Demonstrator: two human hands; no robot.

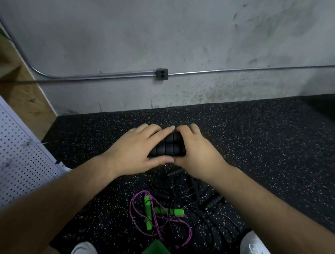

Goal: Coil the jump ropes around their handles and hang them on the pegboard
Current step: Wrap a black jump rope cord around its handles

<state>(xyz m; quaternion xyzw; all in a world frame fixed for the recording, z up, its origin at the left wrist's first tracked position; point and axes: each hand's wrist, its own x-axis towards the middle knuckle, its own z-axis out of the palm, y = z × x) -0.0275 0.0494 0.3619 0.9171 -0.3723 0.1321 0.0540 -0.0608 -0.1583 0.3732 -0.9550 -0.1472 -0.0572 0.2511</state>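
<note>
Both hands are out front, clamping the black handles (pixel 169 146) side by side. The left hand (pixel 140 146) wraps one end, thumb under and fingers over, and the right hand (pixel 196 149) curls round the other. Paired like that, I'd say, to make one core for winding. The handles sit right between the palms, above the mat (pixel 259 141). Their cord (too dark to trace) seems to drop toward the black tangle (pixel 203 202) below. The pink rope (pixel 158 219) lies loose near the feet, and the pegboard (pixel 11 157) stands at left.
</note>
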